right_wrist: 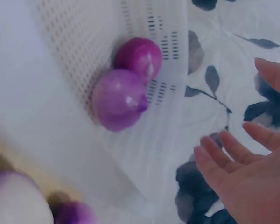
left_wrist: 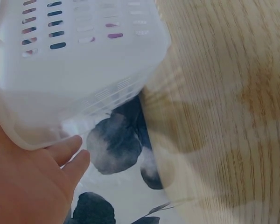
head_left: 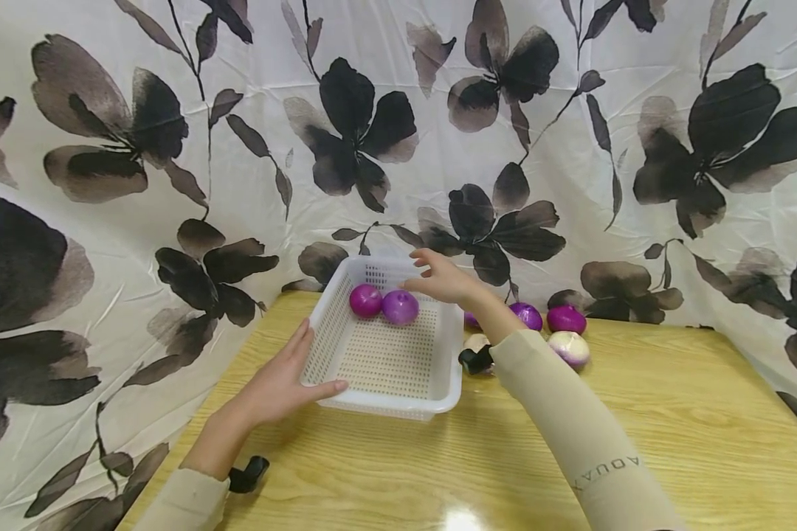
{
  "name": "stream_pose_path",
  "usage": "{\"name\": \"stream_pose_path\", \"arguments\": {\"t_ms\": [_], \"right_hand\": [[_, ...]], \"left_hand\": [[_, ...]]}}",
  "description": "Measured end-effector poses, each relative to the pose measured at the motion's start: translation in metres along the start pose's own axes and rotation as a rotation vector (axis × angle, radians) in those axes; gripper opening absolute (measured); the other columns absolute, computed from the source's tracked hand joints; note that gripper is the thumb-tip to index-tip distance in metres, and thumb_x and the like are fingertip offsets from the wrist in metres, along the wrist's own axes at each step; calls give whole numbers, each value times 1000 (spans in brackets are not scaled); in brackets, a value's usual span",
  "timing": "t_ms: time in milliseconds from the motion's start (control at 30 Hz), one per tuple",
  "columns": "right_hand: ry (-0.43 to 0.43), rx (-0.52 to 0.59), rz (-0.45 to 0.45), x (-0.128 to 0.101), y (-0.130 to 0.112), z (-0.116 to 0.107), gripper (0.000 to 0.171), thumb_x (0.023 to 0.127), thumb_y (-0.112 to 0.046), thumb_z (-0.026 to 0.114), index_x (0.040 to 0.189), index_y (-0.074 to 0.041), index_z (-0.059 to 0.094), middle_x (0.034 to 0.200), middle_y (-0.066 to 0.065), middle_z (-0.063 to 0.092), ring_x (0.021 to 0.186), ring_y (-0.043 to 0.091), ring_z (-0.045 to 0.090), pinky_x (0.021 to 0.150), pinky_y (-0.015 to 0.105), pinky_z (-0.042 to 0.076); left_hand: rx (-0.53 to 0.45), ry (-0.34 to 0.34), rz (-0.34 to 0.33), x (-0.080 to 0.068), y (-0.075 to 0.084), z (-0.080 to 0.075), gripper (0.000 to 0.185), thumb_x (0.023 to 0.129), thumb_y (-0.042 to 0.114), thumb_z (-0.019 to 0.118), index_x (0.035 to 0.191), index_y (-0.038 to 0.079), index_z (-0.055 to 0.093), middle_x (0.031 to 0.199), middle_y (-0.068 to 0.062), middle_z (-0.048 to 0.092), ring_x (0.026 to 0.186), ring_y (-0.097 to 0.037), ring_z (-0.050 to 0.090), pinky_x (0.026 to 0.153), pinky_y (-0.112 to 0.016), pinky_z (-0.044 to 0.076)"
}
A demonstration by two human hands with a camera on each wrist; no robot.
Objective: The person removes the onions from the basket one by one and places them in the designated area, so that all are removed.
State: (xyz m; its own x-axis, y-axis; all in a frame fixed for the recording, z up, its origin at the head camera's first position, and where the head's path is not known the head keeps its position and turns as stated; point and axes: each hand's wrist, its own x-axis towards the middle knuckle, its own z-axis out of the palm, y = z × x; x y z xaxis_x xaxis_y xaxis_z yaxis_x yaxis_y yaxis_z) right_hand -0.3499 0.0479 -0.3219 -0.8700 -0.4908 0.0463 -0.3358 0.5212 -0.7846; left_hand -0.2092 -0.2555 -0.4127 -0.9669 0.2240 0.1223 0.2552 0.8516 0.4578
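A white perforated basket (head_left: pixel 432 402) sits on the wooden table (head_left: pixel 637 442) and holds two purple onions (head_left: pixel 367 301) (head_left: pixel 401 307) at its far end. My left hand (head_left: pixel 285 380) rests on the basket's near left rim, thumb along the front edge, fingers straight. My right hand (head_left: pixel 438 279) hovers open just above and right of the two onions, holding nothing. In the right wrist view the two onions (right_wrist: pixel 140 57) (right_wrist: pixel 119 99) lie against the basket wall (right_wrist: pixel 175 70), with my open palm (right_wrist: pixel 249 175) to the right. The left wrist view shows my left hand (left_wrist: pixel 32 182) under the basket's corner (left_wrist: pixel 79 107).
Several more onions lie on the table right of the basket: purple ones (head_left: pixel 567 319) (head_left: pixel 526 316) and a paler one (head_left: pixel 569 348). A floral sheet (head_left: pixel 345 133) hangs behind and to both sides. Small black clips (head_left: pixel 476 360) (head_left: pixel 249 474) lie by the basket and near my left wrist.
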Motion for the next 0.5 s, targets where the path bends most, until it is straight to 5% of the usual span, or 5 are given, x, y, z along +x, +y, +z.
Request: {"name": "stream_pose_path", "arguments": {"t_ms": [233, 500], "right_hand": [[59, 136, 146, 24, 7, 19, 82, 94, -29, 71, 159, -7, 27, 162, 22, 29, 148, 39, 32, 117, 55, 35], [145, 158, 319, 41, 28, 44, 94, 89, -28, 75, 161, -6, 19, 163, 22, 24, 148, 37, 30, 121, 51, 31]], "left_hand": [[3, 5, -4, -1, -1, -1, 129, 81, 80, 64, 163, -1, 7, 171, -15, -4, 151, -49, 21, 116, -67, 26], [-4, 5, 0, -1, 1, 0, 129, 80, 80, 64, 163, -1, 8, 171, -15, -3, 150, -49, 22, 116, -66, 27]]}}
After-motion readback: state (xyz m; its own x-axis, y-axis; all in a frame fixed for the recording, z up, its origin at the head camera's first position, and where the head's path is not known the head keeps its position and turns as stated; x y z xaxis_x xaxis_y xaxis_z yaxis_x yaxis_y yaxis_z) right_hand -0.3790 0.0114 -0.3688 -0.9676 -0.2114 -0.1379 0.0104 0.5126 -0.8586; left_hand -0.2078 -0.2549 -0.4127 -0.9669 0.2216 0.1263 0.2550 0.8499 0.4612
